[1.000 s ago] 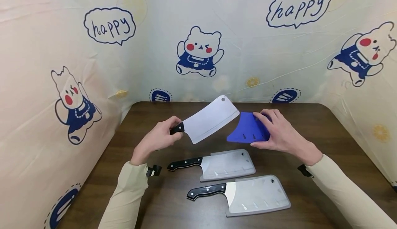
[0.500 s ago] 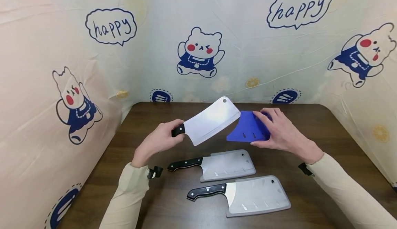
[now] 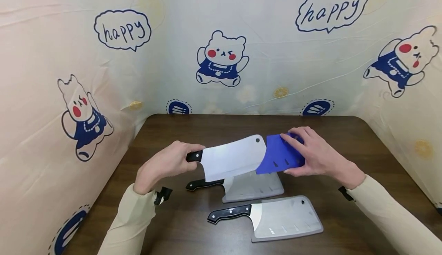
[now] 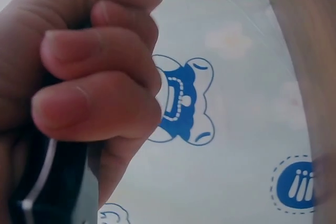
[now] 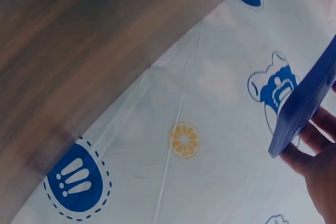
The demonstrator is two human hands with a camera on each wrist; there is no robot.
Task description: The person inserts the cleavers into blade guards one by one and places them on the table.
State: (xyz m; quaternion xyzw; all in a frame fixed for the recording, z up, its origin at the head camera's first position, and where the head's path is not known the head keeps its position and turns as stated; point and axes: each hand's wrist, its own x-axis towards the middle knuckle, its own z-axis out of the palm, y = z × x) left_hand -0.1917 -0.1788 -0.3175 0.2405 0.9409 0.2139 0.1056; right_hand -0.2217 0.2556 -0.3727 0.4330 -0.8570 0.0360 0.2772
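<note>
My left hand grips the black handle of a bare cleaver, held up over the table. In the left wrist view the fingers curl round that handle. My right hand holds a blue blade cover with slots near its lower edge; thumb and fingers pinch its outer end. The cleaver's tip, with a round hole, overlaps the cover's left opening in the head view. The right wrist view shows the cover edge-on against the fingers.
Two more cleavers in clear covers lie on the brown wooden table: a middle one, partly hidden behind the raised cleaver, and a front one. A patterned cloth hangs behind and at both sides.
Cleaver and blue cover have both come down toward the table. The blade has turned closer to level, and its tip has moved to the cover's opening.
</note>
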